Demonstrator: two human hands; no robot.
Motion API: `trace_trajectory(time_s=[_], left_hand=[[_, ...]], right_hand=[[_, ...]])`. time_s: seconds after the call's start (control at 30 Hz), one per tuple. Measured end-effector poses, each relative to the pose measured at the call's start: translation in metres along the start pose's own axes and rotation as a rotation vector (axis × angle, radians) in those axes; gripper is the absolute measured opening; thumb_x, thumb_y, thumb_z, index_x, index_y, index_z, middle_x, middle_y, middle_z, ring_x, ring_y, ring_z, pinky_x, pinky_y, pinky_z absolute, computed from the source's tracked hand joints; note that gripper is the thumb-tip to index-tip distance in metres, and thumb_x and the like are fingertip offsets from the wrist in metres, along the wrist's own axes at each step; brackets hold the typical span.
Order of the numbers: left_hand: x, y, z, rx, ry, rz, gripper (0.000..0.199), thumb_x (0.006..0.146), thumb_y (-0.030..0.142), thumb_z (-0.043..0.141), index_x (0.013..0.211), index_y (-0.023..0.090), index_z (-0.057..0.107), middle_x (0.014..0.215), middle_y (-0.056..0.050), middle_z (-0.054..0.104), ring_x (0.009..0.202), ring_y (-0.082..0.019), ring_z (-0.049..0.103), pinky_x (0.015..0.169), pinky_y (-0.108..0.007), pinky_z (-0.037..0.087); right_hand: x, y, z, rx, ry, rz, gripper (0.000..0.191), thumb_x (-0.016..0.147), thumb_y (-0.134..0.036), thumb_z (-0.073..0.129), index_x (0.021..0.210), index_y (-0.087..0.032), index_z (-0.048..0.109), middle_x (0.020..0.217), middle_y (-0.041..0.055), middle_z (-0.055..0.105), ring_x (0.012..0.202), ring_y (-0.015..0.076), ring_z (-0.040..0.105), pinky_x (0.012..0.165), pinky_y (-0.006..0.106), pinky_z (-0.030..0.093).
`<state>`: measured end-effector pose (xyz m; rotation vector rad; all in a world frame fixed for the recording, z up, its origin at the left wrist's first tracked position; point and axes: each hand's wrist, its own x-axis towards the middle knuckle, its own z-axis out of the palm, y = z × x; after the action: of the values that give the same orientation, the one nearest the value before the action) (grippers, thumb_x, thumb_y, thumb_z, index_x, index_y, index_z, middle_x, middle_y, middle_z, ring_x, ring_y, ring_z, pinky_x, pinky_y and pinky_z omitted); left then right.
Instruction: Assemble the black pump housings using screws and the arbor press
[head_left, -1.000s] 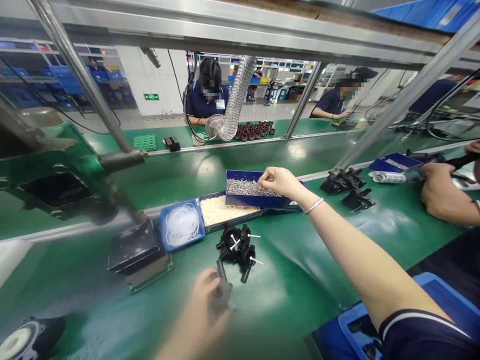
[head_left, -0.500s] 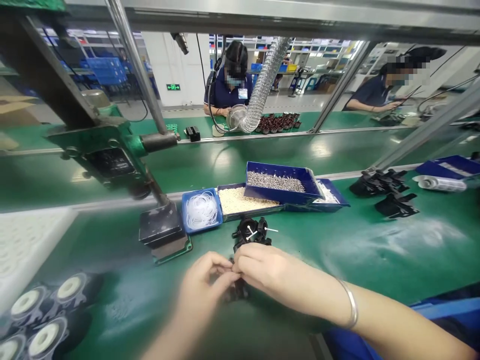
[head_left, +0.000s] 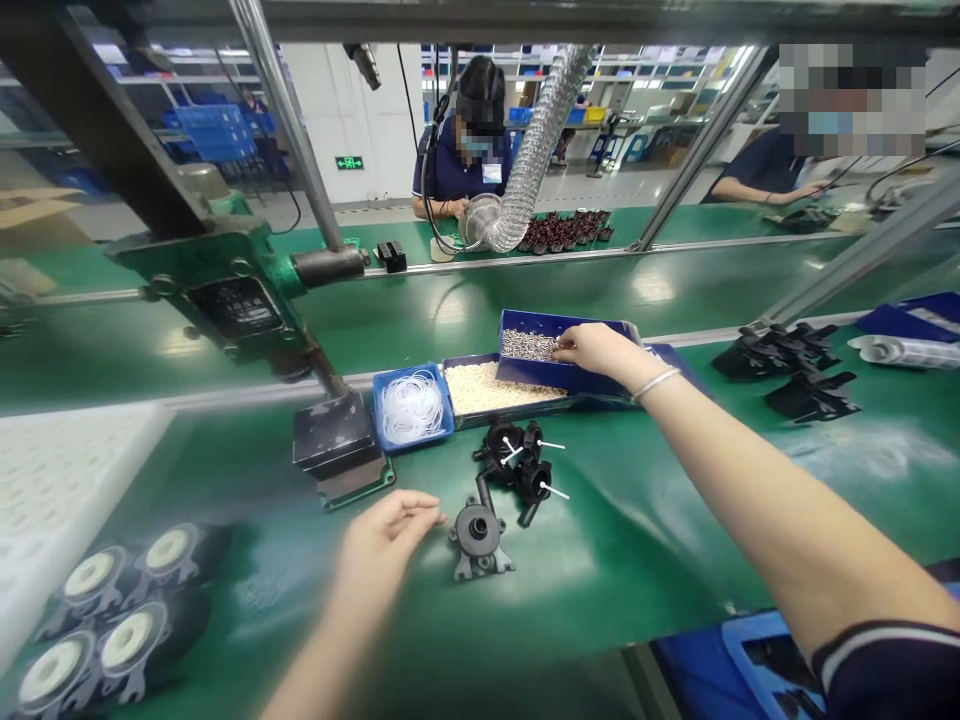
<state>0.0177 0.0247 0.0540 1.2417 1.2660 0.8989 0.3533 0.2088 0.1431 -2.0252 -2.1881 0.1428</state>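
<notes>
A black plastic pump housing [head_left: 478, 530] with a round raised centre, a pipe and forked feet lies on the green bench. Just left of it is my left hand [head_left: 390, 525], thumb and fingers pinched together at the housing's side lug; what sits between the fingertips is too small to make out. My right hand [head_left: 592, 348] reaches into a blue bin [head_left: 536, 375] of small metal screws [head_left: 529, 345], its fingertips pinched among them. Behind the housing stand several black plastic parts [head_left: 504, 450] with thin white shafts sticking out.
A blue tray of white rings [head_left: 412, 408] and a bin of cream pieces [head_left: 487, 390] adjoin the screw bin. A green press [head_left: 240, 300] stands left. Black-and-white assemblies [head_left: 127, 640] lie lower left, black parts [head_left: 810, 395] right. Two co-workers sit opposite.
My right hand has left the housing and moved up and right into the screw bin. The left hand has shifted slightly away, and the housing now shows fully.
</notes>
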Motion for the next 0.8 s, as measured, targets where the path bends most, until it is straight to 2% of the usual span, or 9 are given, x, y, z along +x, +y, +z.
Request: trace_trajectory(time_s=[0.07,0.17,0.33,0.43,0.57,0.63,0.73,0.8], left_hand=[[-0.005,-0.008,0.003,0.071,0.015,0.030,0.020,0.085,0.040,0.066,0.089,0.021,0.070,0.092,-0.005,0.077,0.092,-0.023,0.073,0.086,-0.035,0.057],[-0.011,-0.013,0.011,0.183,0.043,0.165,0.013,0.086,0.035,0.065,0.084,0.024,0.072,0.095,-0.003,0.076,0.097,-0.023,0.071,0.089,-0.037,0.056],[-0.010,-0.017,0.017,0.329,0.073,0.441,0.012,0.089,0.026,0.063,0.081,0.023,0.071,0.088,-0.003,0.073,0.087,-0.020,0.071,0.078,-0.032,0.058],[-0.007,-0.022,0.014,0.458,0.083,0.606,0.010,0.091,0.021,0.060,0.087,0.022,0.070,0.088,-0.003,0.074,0.086,-0.020,0.071,0.075,-0.031,0.058],[-0.005,-0.027,0.011,0.683,0.038,0.843,0.020,0.092,0.012,0.056,0.102,0.023,0.068,0.095,-0.005,0.075,0.092,-0.022,0.071,0.081,-0.036,0.057],[-0.006,-0.026,0.011,0.666,0.052,0.819,0.018,0.092,0.012,0.055,0.101,0.022,0.067,0.094,-0.005,0.075,0.089,-0.021,0.071,0.079,-0.035,0.058],[-0.008,-0.024,0.013,0.554,0.089,0.650,0.012,0.093,0.016,0.055,0.092,0.021,0.067,0.089,-0.005,0.073,0.083,-0.018,0.070,0.072,-0.028,0.058],[-0.008,-0.022,0.012,0.582,0.073,0.682,0.012,0.092,0.015,0.056,0.093,0.021,0.066,0.090,-0.004,0.074,0.083,-0.018,0.071,0.075,-0.029,0.058]], right_hand=[[0.018,0.016,0.009,-0.014,-0.067,0.013,0.004,0.072,-0.016,0.076,0.068,-0.016,0.074,0.069,0.0053,0.072,0.068,0.0217,0.066,0.068,0.027,0.050],[0.024,0.025,0.016,-0.019,-0.095,0.016,0.002,0.072,-0.017,0.076,0.070,-0.017,0.074,0.072,0.0034,0.073,0.066,0.0190,0.065,0.064,0.024,0.048],[0.017,0.028,0.019,0.012,-0.044,0.021,0.009,0.081,-0.025,0.070,0.079,-0.017,0.074,0.077,0.0021,0.073,0.071,0.0171,0.066,0.064,0.022,0.046],[0.016,0.032,0.020,0.025,-0.021,0.029,0.014,0.086,-0.028,0.064,0.083,-0.017,0.073,0.076,0.0012,0.073,0.068,0.0155,0.065,0.064,0.022,0.046],[0.022,0.036,0.020,0.006,-0.071,0.032,0.008,0.078,-0.021,0.069,0.072,-0.017,0.073,0.069,0.0019,0.072,0.064,0.0169,0.064,0.060,0.023,0.044],[0.025,0.036,0.020,0.000,-0.100,0.029,0.008,0.073,-0.015,0.070,0.066,-0.017,0.073,0.064,0.0014,0.070,0.062,0.0169,0.063,0.058,0.023,0.043],[0.025,0.036,0.021,0.017,-0.099,0.025,0.009,0.072,-0.014,0.069,0.065,-0.018,0.072,0.063,-0.0001,0.070,0.061,0.0158,0.063,0.056,0.021,0.043],[0.023,0.036,0.021,0.042,-0.061,0.030,0.006,0.074,-0.017,0.070,0.069,-0.018,0.072,0.067,-0.0007,0.071,0.064,0.0156,0.065,0.058,0.021,0.045]])
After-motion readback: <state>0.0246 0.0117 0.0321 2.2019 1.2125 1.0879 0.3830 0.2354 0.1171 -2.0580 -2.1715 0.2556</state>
